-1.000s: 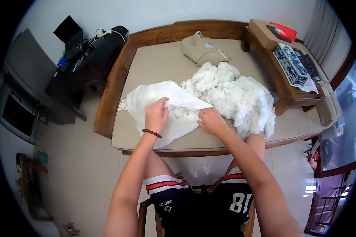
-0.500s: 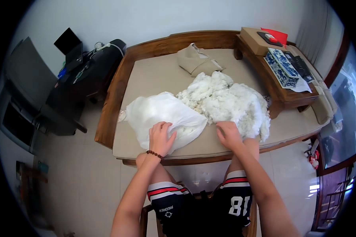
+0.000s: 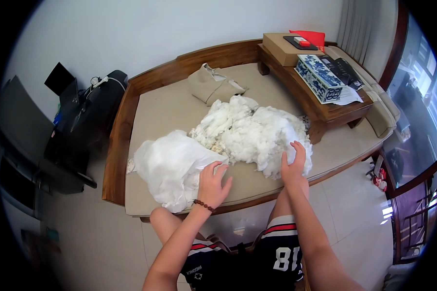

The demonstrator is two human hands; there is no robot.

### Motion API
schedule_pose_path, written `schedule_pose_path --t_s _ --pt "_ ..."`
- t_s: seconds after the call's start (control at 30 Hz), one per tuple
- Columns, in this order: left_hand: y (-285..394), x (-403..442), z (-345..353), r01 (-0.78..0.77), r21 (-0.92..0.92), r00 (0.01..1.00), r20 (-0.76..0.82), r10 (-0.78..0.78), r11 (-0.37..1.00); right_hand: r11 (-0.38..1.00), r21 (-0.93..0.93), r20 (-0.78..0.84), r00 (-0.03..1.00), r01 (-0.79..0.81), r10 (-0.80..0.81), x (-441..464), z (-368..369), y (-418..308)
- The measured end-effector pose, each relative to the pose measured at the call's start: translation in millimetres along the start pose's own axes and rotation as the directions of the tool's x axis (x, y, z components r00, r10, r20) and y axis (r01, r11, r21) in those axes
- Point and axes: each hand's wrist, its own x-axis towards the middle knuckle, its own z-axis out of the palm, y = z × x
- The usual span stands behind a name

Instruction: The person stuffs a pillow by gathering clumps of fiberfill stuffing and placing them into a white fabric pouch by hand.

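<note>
A heap of loose white fluffy stuffing [image 3: 257,131] lies on the beige seat cushion in front of me. To its left rests a thin white bag [image 3: 160,162], bulging with what looks like more stuffing near its mouth. My left hand [image 3: 214,185] is at the bag's right edge, thumb apart from the fingers, holding nothing. Over the heap's near right side is my right hand [image 3: 294,165], fingers apart and curved upward; whether it touches the stuffing I cannot tell.
A beige fabric cover [image 3: 213,85] lies crumpled behind the heap. On the right, a low wooden table [image 3: 320,111] carries a blue-and-white box [image 3: 320,77] and a cardboard box [image 3: 279,48]. The wooden seat frame [image 3: 115,160] rises at the left.
My view has turned right. My right hand has moved up and right to the near side of the stuffing. My left hand has shifted to the bag's right edge.
</note>
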Motion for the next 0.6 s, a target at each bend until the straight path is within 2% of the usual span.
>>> schedule_pose_path --t_s 0.17,0.33,0.4,0.53,0.6 --pt "18.1 30.3 48.1 0.015 -0.022 0.987 0.159 -0.011 1.0 0.996 -0.053 0.053 0.996 -0.073 0.075 10.7 2.4 28.2" --pt "41.6 69.2 94.3 -0.021 -0.001 0.976 0.216 0.021 1.0 0.989 -0.029 0.117 0.982 -0.145 0.148 15.1 15.7 48.3" --pt "50.1 81.7 109.1 -0.056 0.044 0.974 0.22 0.044 0.997 0.968 -0.03 0.187 0.95 -0.248 0.249 14.7 21.2 54.4" --pt "55.5 100.5 138.7 -0.058 0.123 0.969 0.244 0.027 0.991 0.96 -0.044 0.201 0.939 -0.275 0.278 16.3 30.6 61.1" --pt "57.4 108.3 147.0 -0.026 0.222 0.976 0.217 -0.024 0.975 0.955 -0.013 0.216 0.932 -0.297 0.293 18.4 36.8 67.1"
